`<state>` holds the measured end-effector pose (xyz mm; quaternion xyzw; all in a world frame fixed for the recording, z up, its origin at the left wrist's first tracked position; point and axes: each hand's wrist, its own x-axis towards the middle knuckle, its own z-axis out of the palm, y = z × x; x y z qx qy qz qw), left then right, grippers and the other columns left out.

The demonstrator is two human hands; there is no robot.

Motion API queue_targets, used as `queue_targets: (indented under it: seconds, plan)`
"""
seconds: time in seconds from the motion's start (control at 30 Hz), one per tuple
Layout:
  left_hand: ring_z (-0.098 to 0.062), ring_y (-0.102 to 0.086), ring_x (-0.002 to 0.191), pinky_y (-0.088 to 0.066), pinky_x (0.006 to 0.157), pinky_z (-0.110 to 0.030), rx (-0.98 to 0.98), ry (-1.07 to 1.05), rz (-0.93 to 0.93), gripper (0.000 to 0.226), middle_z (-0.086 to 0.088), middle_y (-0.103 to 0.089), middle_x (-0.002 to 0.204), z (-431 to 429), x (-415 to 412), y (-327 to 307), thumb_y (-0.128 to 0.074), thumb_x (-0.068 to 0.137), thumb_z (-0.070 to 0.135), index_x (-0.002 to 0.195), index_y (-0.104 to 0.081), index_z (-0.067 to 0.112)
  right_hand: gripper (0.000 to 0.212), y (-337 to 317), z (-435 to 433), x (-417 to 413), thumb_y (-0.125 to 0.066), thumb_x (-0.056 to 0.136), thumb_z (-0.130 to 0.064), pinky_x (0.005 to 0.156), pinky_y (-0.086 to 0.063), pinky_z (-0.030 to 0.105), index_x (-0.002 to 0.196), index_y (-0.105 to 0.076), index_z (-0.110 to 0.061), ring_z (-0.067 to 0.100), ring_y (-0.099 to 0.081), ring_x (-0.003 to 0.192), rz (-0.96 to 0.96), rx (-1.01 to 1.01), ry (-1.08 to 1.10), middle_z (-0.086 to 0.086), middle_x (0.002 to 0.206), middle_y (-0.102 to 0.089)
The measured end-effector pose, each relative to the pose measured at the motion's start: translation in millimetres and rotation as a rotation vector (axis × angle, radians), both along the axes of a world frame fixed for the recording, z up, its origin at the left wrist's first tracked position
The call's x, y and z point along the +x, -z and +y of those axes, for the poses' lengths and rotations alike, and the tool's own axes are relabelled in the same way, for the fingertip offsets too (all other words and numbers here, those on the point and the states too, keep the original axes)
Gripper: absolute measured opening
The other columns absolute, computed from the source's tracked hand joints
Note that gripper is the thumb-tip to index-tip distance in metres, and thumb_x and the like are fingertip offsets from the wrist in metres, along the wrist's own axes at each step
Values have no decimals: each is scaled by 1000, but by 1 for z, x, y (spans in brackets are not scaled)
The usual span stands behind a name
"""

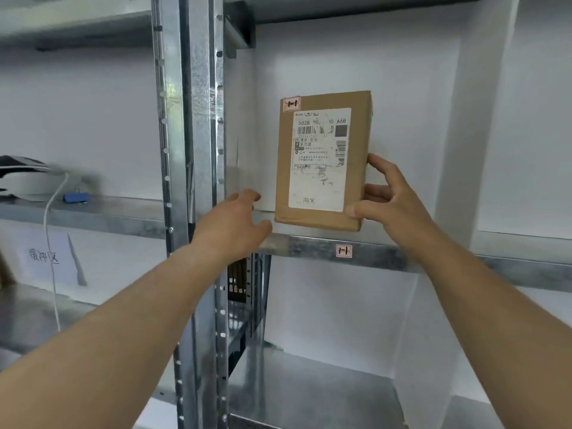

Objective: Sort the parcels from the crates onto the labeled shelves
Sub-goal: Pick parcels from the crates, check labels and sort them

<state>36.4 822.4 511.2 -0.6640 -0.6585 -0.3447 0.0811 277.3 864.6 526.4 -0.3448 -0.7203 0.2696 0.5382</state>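
A brown cardboard parcel (322, 159) with a white shipping label and a small red "1-1" sticker stands upright on a metal shelf (309, 244). The shelf's front edge carries a matching "1-1" tag (344, 251). My right hand (387, 193) holds the parcel's right edge, thumb on the front near the lower corner and fingers behind the side. My left hand (235, 224) hovers just left of the parcel's lower corner with relaxed fingers, holding nothing. Whether it touches the box is not clear.
A galvanized upright post (198, 181) stands left of the bay. The left bay's shelf holds a white device with a cable (28, 181) and a small blue item (75, 197). White walls (448, 119) close in the parcel's bay. A lower shelf (309, 388) lies below.
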Motion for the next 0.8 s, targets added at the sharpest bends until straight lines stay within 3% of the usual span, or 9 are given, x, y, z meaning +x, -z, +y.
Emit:
queue_targets:
  seconds: [0.1,0.2,0.3,0.43,0.53,0.67,0.8]
  plan:
    - [-20,-50,120,-46,93,-32,-6,70,-170,55,-2,-49,138,18,1,-9,-50,95,29,146,-31,22,86,-3,24,-11,-74,76,-3,77,-48,20,143,-33,-38,11,-63,103,3,-25,-2,1,108,-66]
    - [-15,-51,107,-44,74,-21,-38,179,-405,49,2,-54,132,37,3,-15,-49,96,28,143,-35,24,92,-4,45,-25,-78,70,-10,84,-52,28,143,-31,-39,17,-61,107,-31,-41,2,4,115,-62]
    - [-14,-55,100,-44,83,-28,-30,199,-542,36,4,-58,118,59,3,-15,-57,94,29,127,-45,20,94,-3,61,-41,-77,72,-13,87,-50,30,145,-24,-39,16,-57,108,-126,-52,4,-2,116,-57]
    - [-18,-57,99,-46,81,-32,-20,112,-561,38,0,-59,115,80,-3,-8,-61,92,26,124,-45,16,93,2,72,-59,-72,81,-11,94,-49,34,150,-13,-30,18,-55,111,-304,-42,55,1,129,-53]
    - [-20,-58,100,-47,80,-33,-21,96,-541,38,0,-58,113,87,-7,-1,-61,92,27,124,-45,16,91,3,70,-65,-67,86,-13,85,-51,31,153,-7,-24,18,-57,99,-412,-11,118,-1,114,-50]
    - [-18,-54,99,-39,62,-22,-14,95,-526,38,2,-55,112,90,-7,4,-58,94,28,126,-43,15,87,5,67,-66,-66,87,-14,81,-51,31,152,-9,-22,19,-58,94,-445,12,162,-1,106,-49]
    - [-17,-53,100,-40,78,-29,2,98,-536,44,-2,-56,118,88,-6,7,-59,94,28,131,-40,14,84,6,64,-67,-67,87,-15,83,-49,31,151,-12,-19,21,-59,98,-451,-3,180,6,116,-55]
